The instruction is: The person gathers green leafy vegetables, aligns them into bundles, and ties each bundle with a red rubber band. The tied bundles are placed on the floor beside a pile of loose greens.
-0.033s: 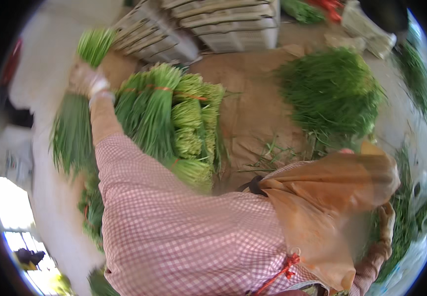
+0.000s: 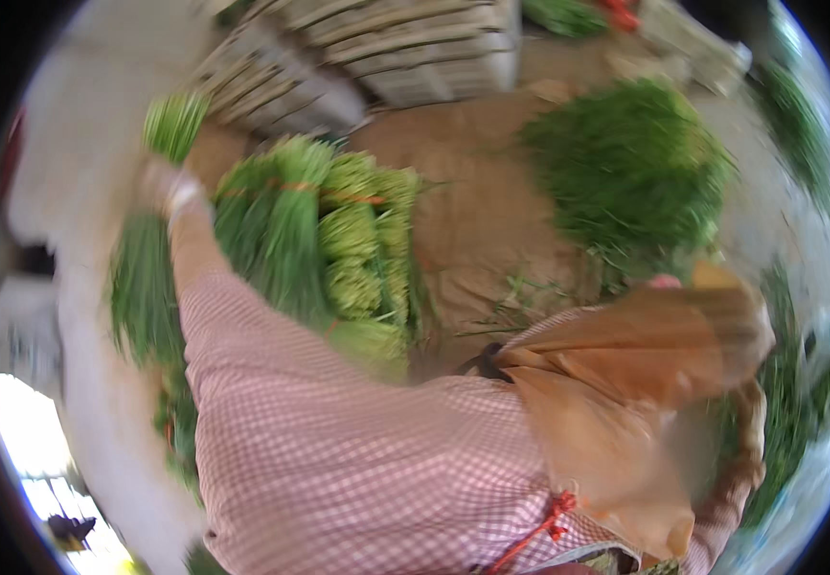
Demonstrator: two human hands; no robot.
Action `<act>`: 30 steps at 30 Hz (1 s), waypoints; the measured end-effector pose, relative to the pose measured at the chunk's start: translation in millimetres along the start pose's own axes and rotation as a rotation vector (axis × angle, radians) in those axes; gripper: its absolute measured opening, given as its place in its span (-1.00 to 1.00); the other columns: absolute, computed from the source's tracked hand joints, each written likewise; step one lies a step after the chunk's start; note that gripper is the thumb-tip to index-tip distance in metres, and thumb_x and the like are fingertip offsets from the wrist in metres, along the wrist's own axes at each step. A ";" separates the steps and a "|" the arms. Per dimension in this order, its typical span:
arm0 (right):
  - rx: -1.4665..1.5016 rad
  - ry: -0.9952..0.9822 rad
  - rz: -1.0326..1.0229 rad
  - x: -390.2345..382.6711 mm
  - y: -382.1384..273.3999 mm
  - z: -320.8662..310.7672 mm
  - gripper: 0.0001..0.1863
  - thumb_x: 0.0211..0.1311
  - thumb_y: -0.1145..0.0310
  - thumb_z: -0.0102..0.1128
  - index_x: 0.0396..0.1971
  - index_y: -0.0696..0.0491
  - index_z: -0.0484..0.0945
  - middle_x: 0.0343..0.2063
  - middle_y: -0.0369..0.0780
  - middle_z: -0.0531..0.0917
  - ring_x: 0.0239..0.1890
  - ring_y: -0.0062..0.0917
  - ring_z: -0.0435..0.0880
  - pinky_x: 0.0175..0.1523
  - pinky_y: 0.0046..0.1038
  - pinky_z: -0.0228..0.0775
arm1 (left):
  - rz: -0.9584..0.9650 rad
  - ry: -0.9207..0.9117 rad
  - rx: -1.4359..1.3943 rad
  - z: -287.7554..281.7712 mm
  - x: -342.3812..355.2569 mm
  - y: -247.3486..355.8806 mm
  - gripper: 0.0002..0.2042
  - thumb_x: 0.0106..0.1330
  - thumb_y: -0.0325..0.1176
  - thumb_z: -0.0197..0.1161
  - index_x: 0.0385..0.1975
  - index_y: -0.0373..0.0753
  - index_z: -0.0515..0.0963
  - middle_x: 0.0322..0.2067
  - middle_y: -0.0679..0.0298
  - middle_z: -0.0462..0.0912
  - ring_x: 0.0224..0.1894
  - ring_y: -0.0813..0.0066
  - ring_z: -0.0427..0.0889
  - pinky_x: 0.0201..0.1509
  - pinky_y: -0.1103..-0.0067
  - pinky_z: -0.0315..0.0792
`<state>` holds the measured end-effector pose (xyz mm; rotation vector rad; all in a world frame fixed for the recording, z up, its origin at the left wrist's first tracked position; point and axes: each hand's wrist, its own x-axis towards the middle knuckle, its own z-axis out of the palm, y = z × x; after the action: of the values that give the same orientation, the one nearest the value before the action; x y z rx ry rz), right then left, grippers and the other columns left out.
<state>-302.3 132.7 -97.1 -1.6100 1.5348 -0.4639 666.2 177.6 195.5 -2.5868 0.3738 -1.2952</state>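
Note:
At the far left, my left hand (image 2: 160, 185), in a pale glove with a white cuff, is closed around a bunch of garlic chives (image 2: 142, 287). The bunch's pale cut ends (image 2: 173, 127) stick up beyond the hand, and its dark green leaves hang down toward me. Just right of that arm lies a pile of chive bundles (image 2: 290, 230) tied with orange bands, some with pale ends facing up. My right forearm (image 2: 748, 431) shows at the lower right. The right hand is hidden behind the orange-brown apron (image 2: 625, 355) over my knee.
Stacked pale crates (image 2: 415, 62) stand behind the bundles. A large loose heap of chives (image 2: 630, 172) lies at the right on brown sheeting (image 2: 472, 182), with scattered leaves (image 2: 520, 302) nearer me. More greens (image 2: 177, 422) lie by my left side.
My left hand and the chive bunch have come slightly nearer me. The whole view has shifted a little, with the crates and heap now farther left in it.

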 end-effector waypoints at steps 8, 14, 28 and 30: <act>-0.025 0.438 0.482 -23.9 -15.9 -17.7 -0.87 0.33 0.45 0.08 -0.34 0.14 0.60 -0.57 -0.37 0.55 -0.60 -0.66 0.47 -0.44 -0.56 0.35 | 0.243 -0.170 -0.661 45.3 -109.0 176.9 -0.19 0.14 0.01 0.36 0.38 -0.10 0.18 0.34 0.06 0.29 0.38 0.14 0.25 0.31 -0.06 0.11; 0.275 0.591 0.209 53.2 -81.6 -25.6 -0.85 0.32 0.37 0.19 -0.33 0.13 0.64 -0.51 -0.35 0.65 -0.56 -0.68 0.54 -0.41 -0.60 0.41 | 1.062 -0.054 -1.363 -105.0 -220.1 391.0 -0.37 0.22 -0.02 0.32 0.18 -0.33 0.41 0.09 -0.10 0.53 0.11 -0.08 0.51 0.19 0.22 0.36; 0.906 0.173 0.237 227.1 -56.6 119.9 -0.84 0.33 0.40 0.18 -0.22 0.17 0.62 -0.38 -0.23 0.70 -0.34 -0.58 0.66 -0.15 -0.50 0.53 | 1.358 -0.263 -1.027 -242.5 -455.6 545.2 0.27 -0.34 0.39 0.45 0.42 -0.15 0.02 0.47 0.00 -0.17 0.51 -0.03 -0.27 0.43 -0.16 -0.31; 0.935 0.259 0.279 233.6 -47.0 121.5 -0.83 0.33 0.39 0.18 -0.21 0.16 0.63 -0.38 -0.23 0.70 -0.35 -0.58 0.66 -0.15 -0.49 0.54 | 1.318 -0.254 -1.216 -235.1 -460.2 547.7 0.09 -0.26 0.17 0.54 0.34 -0.10 0.14 0.42 0.11 0.04 0.51 0.07 -0.12 0.43 -0.16 -0.32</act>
<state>-138.8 -54.5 -196.0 -0.6223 1.3685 -1.0633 141.8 -209.8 -181.3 -1.9862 2.7580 -0.1492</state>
